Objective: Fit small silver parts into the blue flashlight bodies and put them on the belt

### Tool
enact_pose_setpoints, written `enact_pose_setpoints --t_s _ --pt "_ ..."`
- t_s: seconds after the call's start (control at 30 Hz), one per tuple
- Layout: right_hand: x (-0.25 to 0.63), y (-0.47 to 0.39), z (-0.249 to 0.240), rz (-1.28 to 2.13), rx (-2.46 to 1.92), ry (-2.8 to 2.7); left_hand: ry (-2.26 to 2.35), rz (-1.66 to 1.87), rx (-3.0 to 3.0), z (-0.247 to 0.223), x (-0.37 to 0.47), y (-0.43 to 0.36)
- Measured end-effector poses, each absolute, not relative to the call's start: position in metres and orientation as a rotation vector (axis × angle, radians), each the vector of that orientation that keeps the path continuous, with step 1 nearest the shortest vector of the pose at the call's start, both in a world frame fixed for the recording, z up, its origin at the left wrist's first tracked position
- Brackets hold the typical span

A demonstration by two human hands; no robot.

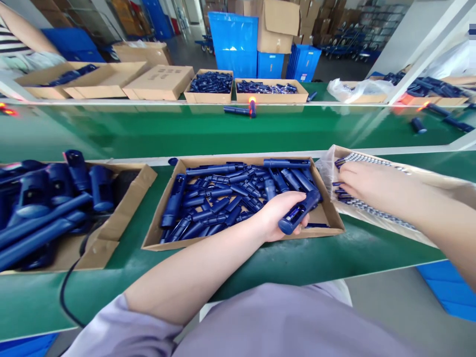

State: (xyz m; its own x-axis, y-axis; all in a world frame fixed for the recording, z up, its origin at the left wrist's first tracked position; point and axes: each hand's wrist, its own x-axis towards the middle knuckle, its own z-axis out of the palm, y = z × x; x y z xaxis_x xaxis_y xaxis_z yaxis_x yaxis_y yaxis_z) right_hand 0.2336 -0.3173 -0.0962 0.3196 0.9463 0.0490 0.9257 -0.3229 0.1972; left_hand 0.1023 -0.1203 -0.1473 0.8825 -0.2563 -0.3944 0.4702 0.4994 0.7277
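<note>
My left hand is wrapped round a dark blue plastic housing, tube-shaped, with a long slot facing up. Something shiny shows inside that slot. Below and behind it stands an open cardboard box full of small dark blue plastic parts and a few longer housings. My right hand reaches into a plastic-lined box on the right, its fingers curled down at the left end. Rows of thin silver and dark rods lie there. The fingertips are partly hidden, so what they grip is unclear.
At left, another carton holds larger blue housings, with a black cable in front. Beyond the green bench, a green belt carries loose housings with a red light. More cartons line the far side; a person's arm shows top left.
</note>
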Motion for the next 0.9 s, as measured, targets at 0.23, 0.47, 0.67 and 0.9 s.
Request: enact_pose_setpoints --t_s 0.23,0.47,0.67,0.9 --pt "0.145 -0.279 -0.073 0.401 2.197 2.148 0.099 -0.356 0.913 -0.151 0.101 -0.124" --pt "0.139 -0.264 -0.068 0.583 1.875 2.291 0.109 -0.377 0.811 -0.163 0.102 -0.126" --pt "0.138 -0.269 -0.066 0.518 1.81 2.29 0.191 -0.381 0.868 -0.155 0.097 -0.126" --pt "0.125 -0.288 -0.076 0.389 2.195 2.229 0.177 -0.379 0.871 -0.154 0.097 -0.127"
